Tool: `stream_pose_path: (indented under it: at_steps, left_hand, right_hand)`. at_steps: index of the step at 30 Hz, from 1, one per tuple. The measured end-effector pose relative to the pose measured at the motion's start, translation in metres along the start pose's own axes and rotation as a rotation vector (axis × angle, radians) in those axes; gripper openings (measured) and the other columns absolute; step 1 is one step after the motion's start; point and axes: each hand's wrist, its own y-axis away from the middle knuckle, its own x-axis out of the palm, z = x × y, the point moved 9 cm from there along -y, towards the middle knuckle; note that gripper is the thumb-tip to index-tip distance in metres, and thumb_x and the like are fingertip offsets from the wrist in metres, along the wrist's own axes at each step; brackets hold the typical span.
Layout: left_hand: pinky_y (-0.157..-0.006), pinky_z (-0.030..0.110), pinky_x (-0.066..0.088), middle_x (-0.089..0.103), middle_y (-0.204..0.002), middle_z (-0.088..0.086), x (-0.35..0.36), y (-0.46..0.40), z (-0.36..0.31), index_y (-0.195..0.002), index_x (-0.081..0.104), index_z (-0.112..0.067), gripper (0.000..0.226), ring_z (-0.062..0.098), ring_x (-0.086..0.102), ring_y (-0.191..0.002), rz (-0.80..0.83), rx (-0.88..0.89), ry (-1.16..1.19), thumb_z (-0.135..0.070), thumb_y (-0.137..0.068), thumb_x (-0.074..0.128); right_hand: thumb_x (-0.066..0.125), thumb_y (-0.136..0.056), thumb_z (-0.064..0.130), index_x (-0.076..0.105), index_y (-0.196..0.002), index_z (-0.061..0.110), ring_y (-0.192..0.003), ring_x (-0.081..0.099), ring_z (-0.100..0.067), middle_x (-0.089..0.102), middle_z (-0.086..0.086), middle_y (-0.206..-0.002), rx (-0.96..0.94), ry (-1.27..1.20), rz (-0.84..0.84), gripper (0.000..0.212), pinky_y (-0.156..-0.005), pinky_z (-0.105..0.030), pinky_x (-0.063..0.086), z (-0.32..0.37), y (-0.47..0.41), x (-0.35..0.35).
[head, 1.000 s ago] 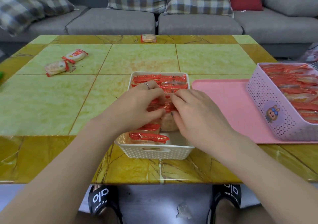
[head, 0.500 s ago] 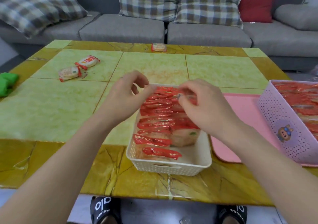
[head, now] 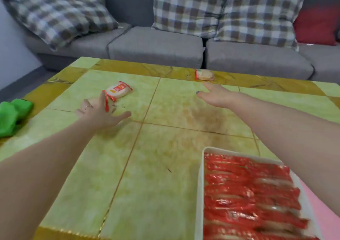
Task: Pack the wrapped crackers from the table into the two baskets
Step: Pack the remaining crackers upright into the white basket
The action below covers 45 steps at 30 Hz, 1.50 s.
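A: What is the left hand [head: 100,113] doing?

B: It is lying spread, fingers apart, over a wrapped cracker [head: 108,104] on the table [head: 165,147]. Whether it is gripping yet cannot be told. A second cracker [head: 118,90] is lying just beyond its fingertips, long axis running far-right.

A: And the right hand [head: 214,97]?

B: It is reaching open, fingers extended and clamping nothing. The far cracker [head: 204,75] is sitting just ahead of its fingertips, at the far edge, long axis running left to right.

A: Which hand is nearer its target?

B: Probably the left; the right is likely needing a short forward extension.

A: Destination?

B: The white basket [head: 199,193], near right, is holding rows of red packets.
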Motion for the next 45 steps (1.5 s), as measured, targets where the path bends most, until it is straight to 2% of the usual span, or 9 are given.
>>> stream_pose_path:
  at_steps: [4, 14, 19, 22, 25, 31, 36, 39, 45]
  left_hand:
    - [-0.117, 0.067, 0.01, -0.008, -0.167, 0.014, 0.009, -0.05, -0.024, -0.15, -0.014, -0.055, 0.135, 0.042, -0.007, -0.153, -0.07, 0.043, 0.021, -0.109, -0.035, 0.033]
    - [-0.11, 0.073, 0.021, 0.0, -0.168, 0.001, 0.009, -0.111, -0.097, -0.148, -0.006, -0.063, 0.114, 0.037, 0.003, -0.153, -0.082, 0.216, -0.17, -0.108, -0.048, 0.025]
    - [-0.11, 0.06, 0.031, 0.039, -0.153, -0.004, 0.023, -0.096, -0.149, -0.14, 0.033, -0.054, 0.09, 0.027, 0.025, -0.145, -0.109, 0.498, -0.104, -0.096, -0.061, 0.04]
    - [-0.109, 0.054, 0.032, 0.047, -0.141, -0.008, 0.033, -0.063, -0.171, -0.122, 0.047, -0.05, 0.058, 0.022, 0.033, -0.139, -0.072, 0.704, 0.006, -0.076, -0.072, 0.062]
    - [-0.104, 0.05, 0.036, 0.05, -0.129, -0.011, 0.034, -0.044, -0.165, -0.11, 0.052, -0.043, 0.043, 0.021, 0.039, -0.13, -0.018, 0.737, 0.062, -0.068, -0.078, 0.067]
    - [-0.09, 0.044, 0.046, 0.054, -0.102, -0.015, 0.036, 0.007, -0.163, -0.094, 0.045, -0.035, 0.056, 0.015, 0.046, -0.105, -0.008, 0.779, 0.086, -0.079, -0.063, 0.06]
    - [-0.089, 0.045, 0.046, 0.051, -0.102, -0.018, 0.046, 0.05, -0.166, -0.101, 0.045, -0.035, 0.063, 0.013, 0.047, -0.098, 0.033, 0.825, 0.108, -0.076, -0.057, 0.062]
    - [-0.097, 0.047, 0.046, 0.05, -0.118, -0.017, 0.051, 0.072, -0.163, -0.125, 0.044, -0.036, 0.078, 0.012, 0.047, -0.11, 0.064, 0.824, 0.104, -0.07, -0.059, 0.067]
    - [-0.112, 0.044, 0.031, 0.021, -0.15, 0.001, 0.049, 0.096, -0.145, -0.155, 0.021, -0.034, 0.114, 0.026, 0.022, -0.138, 0.139, 0.619, 0.164, -0.069, -0.065, 0.08]
  right_hand:
    - [0.043, -0.088, 0.068, 0.002, -0.157, 0.049, -0.154, 0.008, -0.039, -0.015, -0.005, -0.168, 0.059, 0.042, -0.052, 0.083, -0.124, -0.047, 0.018, -0.006, -0.078, 0.01]
    - [0.019, -0.099, 0.06, 0.02, -0.159, 0.035, -0.155, -0.005, -0.028, 0.004, -0.009, -0.169, 0.05, 0.123, -0.089, 0.064, -0.125, -0.041, -0.002, -0.012, -0.153, 0.009]
    - [0.05, -0.1, 0.036, 0.067, -0.119, 0.021, -0.134, 0.044, -0.033, 0.051, -0.006, -0.141, -0.243, -0.005, -0.201, 0.029, -0.113, -0.034, 0.032, 0.035, -0.131, 0.023]
    - [0.058, -0.093, 0.032, 0.066, -0.089, 0.019, -0.106, 0.055, -0.032, 0.059, 0.0, -0.101, -0.357, -0.055, -0.215, 0.015, -0.097, -0.039, 0.043, 0.063, -0.104, 0.03]
    - [0.065, -0.084, 0.027, 0.065, -0.09, 0.02, -0.093, 0.062, -0.027, 0.067, 0.001, -0.094, -0.286, -0.133, -0.27, 0.009, -0.082, -0.039, 0.051, 0.053, -0.084, 0.015]
    - [0.072, -0.081, 0.047, 0.056, -0.136, 0.031, -0.132, 0.041, -0.034, 0.048, -0.011, -0.138, 0.01, -0.076, -0.022, 0.059, -0.106, -0.037, 0.038, 0.024, -0.058, 0.031]
    - [0.089, -0.065, 0.03, 0.051, -0.133, 0.02, -0.115, 0.055, -0.025, 0.055, -0.003, -0.131, 0.096, -0.225, -0.004, 0.078, -0.094, -0.036, 0.05, 0.005, -0.029, 0.028]
    - [0.093, -0.062, 0.024, 0.036, -0.145, 0.013, -0.118, 0.054, -0.028, 0.05, -0.008, -0.134, 0.187, -0.278, 0.019, 0.101, -0.093, -0.037, 0.051, -0.017, -0.005, 0.024]
    - [0.08, -0.069, 0.007, 0.046, -0.135, 0.011, -0.1, 0.061, -0.027, 0.054, -0.009, -0.119, 0.214, -0.582, -0.05, 0.074, -0.08, -0.037, 0.055, -0.039, 0.031, 0.013]
